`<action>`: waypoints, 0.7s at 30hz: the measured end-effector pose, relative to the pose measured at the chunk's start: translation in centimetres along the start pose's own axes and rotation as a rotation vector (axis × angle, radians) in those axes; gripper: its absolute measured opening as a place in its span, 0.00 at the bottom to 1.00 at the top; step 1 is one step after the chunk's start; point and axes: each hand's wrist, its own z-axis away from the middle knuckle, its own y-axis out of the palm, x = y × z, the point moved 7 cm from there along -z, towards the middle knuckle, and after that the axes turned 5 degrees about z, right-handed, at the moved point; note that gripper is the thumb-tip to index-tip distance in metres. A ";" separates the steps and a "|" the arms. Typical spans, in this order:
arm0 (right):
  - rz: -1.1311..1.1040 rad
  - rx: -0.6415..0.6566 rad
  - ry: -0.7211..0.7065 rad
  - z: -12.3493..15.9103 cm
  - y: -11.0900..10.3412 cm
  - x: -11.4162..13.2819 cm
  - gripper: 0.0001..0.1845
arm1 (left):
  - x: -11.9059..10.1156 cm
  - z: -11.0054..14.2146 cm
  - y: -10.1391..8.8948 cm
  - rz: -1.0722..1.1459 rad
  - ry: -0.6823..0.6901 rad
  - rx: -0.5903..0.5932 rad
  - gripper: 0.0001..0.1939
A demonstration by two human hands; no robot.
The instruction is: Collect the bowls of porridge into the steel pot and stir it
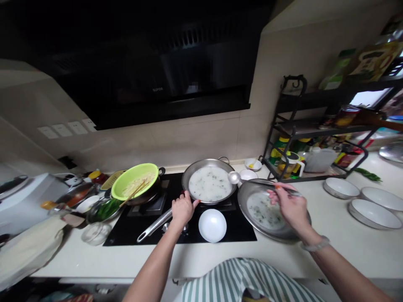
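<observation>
My left hand (183, 209) is closed round the long metal handle of a wok (185, 178) on the stove, close to its rim. White, milky soup with dark green bits (210, 183) fills the wok. A ladle (234, 177) is gripped in my right hand (289, 204); its round head hangs by the wok's right rim. Beneath my right hand sits a metal basin (244, 209) holding similar white soup with green bits. In front of the wok, a white bowl (212, 225) rests on the black stovetop.
A lime-green colander (118, 184) with pale food and chopsticks sits over a dark pot at left. Greens in a bowl (107, 209) and a glass jar (96, 233) stand nearby. Several white bowls (341, 187) are at right, before a black spice rack (294, 126). A range hood (157, 63) hangs overhead.
</observation>
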 end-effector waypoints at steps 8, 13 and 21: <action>0.305 0.368 -0.190 -0.4 8.2 -2.8 0.16 | 0.0 0.1 -0.1 0.026 0.010 -0.055 0.31; 0.247 0.277 -0.059 -1.2 8.0 -4.2 0.19 | -0.1 0.2 -0.4 0.046 0.005 -0.042 0.30; 0.071 0.056 0.109 -2.1 6.5 -4.1 0.20 | 0.0 0.1 -0.2 0.038 0.005 -0.030 0.30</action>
